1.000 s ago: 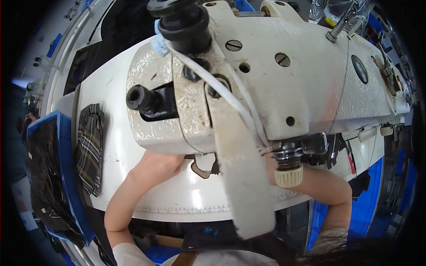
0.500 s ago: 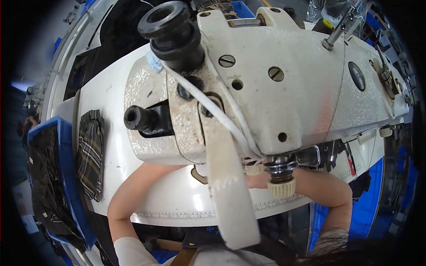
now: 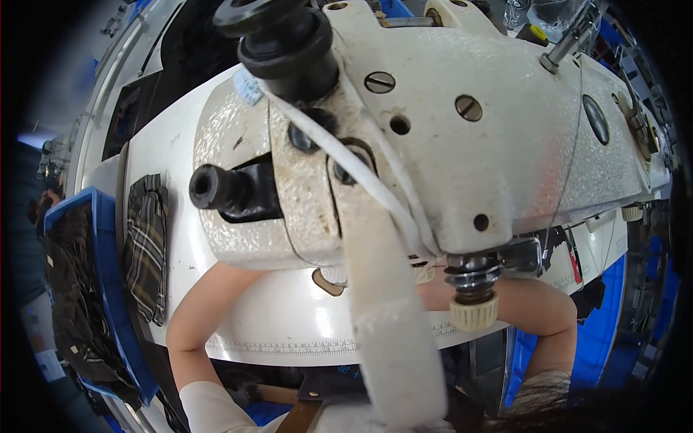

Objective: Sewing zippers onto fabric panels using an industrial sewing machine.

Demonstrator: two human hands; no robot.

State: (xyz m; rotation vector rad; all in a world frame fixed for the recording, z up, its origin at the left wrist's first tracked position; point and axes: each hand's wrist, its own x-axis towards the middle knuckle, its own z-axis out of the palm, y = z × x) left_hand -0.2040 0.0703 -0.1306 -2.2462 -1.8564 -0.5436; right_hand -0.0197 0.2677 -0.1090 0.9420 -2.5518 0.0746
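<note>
A white sewing machine head (image 3: 447, 159) with black knobs fills the middle of the view and hides both my hands. My left forearm (image 3: 216, 296) bends in from the lower left and passes under the machine's left end. From the lower right, my right forearm (image 3: 534, 307) reaches behind the tension spring with its cream knob (image 3: 473, 315) and a pale, strap-like lever (image 3: 393, 325). What my fingers touch or hold is hidden. A white cord (image 3: 346, 169) runs down from the large black knob (image 3: 285, 58). Dark cloth (image 3: 554, 249) shows beyond my right forearm.
On the white table (image 3: 289, 317), marked with a ruler along its near edge, folded plaid cloth (image 3: 146, 249) lies at left. Beside it stands a blue bin (image 3: 108, 238) of dark cloth. A red-and-black tool (image 3: 574, 256) lies at right.
The machine looks larger and shifted slightly in the view, its left end further left. My left forearm appears a little further left. My hands remain hidden.
</note>
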